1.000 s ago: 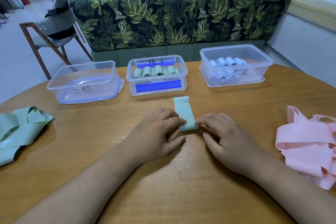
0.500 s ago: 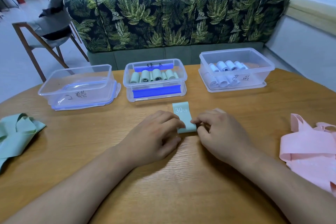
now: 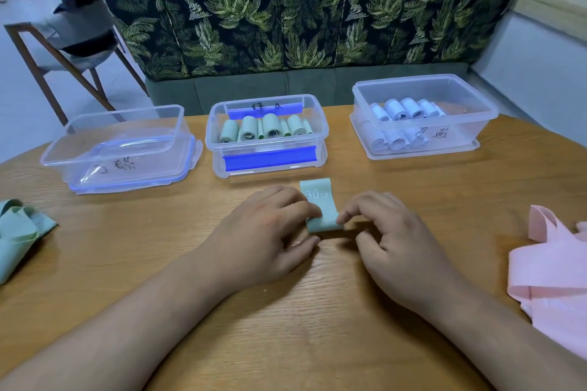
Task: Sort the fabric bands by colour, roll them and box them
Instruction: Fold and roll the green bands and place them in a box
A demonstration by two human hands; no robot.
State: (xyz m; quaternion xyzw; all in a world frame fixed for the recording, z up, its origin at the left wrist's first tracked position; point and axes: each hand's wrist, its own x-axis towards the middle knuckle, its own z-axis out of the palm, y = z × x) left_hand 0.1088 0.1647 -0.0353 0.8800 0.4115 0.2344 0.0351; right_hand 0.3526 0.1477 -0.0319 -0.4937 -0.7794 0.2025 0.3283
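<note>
Currently the green band (image 3: 320,209) is pinched by left hand (image 3: 263,238) and right hand (image 3: 397,247), its 12 o'clock tail free. The roll may be sprung open by uneven pressure.

The left fingers (image 3: 298,206) are covering the left edge of the green band (image 3: 320,200); the core of its rolled near end is lying unseen between them and the right fingers (image 3: 355,209). Far left of the fingers, the green pile (image 3: 19,232) is running off the frame edge; far right, the pink pile (image 3: 552,273) likewise. Beyond the fingers, the handwriting on the middle box (image 3: 216,136) is proving too small to read.
</note>
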